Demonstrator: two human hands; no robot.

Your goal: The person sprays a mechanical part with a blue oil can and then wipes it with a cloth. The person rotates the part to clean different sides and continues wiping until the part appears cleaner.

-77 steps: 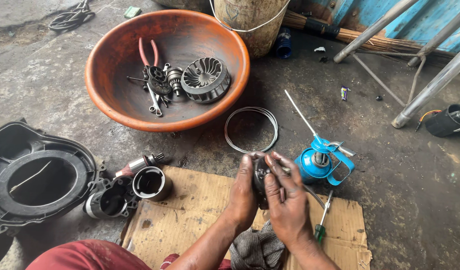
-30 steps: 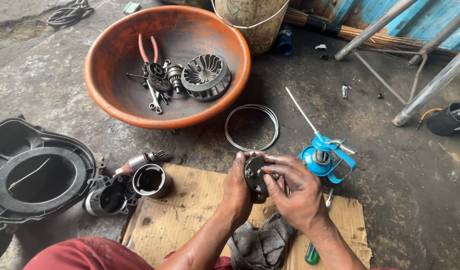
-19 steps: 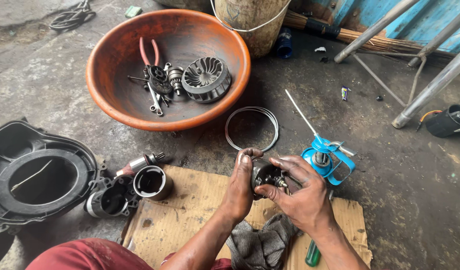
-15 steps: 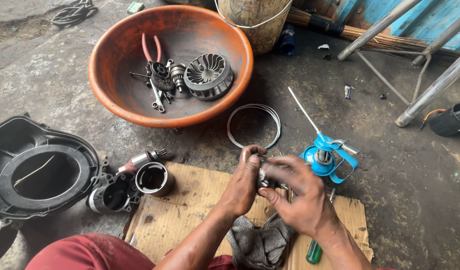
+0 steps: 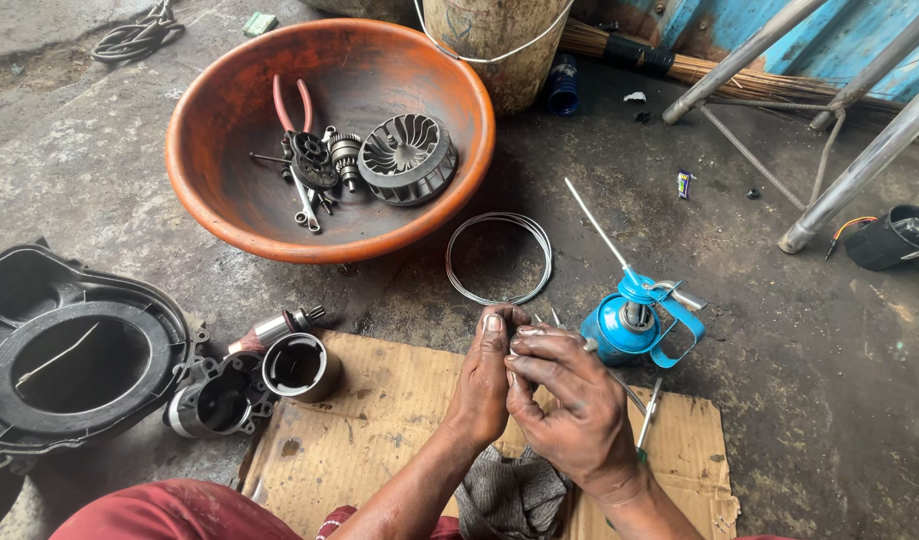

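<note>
My left hand [image 5: 485,388] and my right hand [image 5: 567,398] are pressed together over the cardboard sheet [image 5: 379,432], fingers closed round a small dark metal part that is almost wholly hidden between them. A blue oil can [image 5: 629,325] with a long thin spout stands just right of my fingers. A thin wire ring [image 5: 499,257] lies on the floor beyond my hands. A grey rag [image 5: 511,497] lies under my wrists.
An orange basin [image 5: 219,200] at the back holds red-handled pliers [image 5: 289,100], a finned fan wheel [image 5: 407,157], gears and a spanner. A black plastic cover [image 5: 64,360] and two metal motor housings [image 5: 254,380] lie left. A screwdriver [image 5: 647,420], metal poles [image 5: 859,160].
My hands have closed more tightly over the small part, which showed between my fingers earlier and is now nearly hidden. The view has shifted slightly.
</note>
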